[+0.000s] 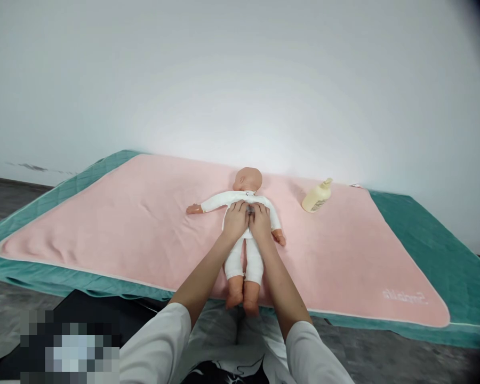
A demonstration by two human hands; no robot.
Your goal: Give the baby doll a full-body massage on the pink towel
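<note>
Pink mat (152,213) below | my left hand (236,218) and right hand (260,220) palms-down, fingers extended, gripping nothing, atop doll (247,233) | probably light, soft-bodied; best held by torso (244,196) beneath them

A doll (254,261) in white clothing lies on a pink mat (152,213), head at twelve o'clock, feet at six, one arm stretched toward nine. The person's left hand (236,218) and right hand (260,218) rest side by side on its torso. A cream pump bottle (316,199) stands at the doll's two o'clock. Green bedding (436,240) shows beyond the mat at three.
</note>
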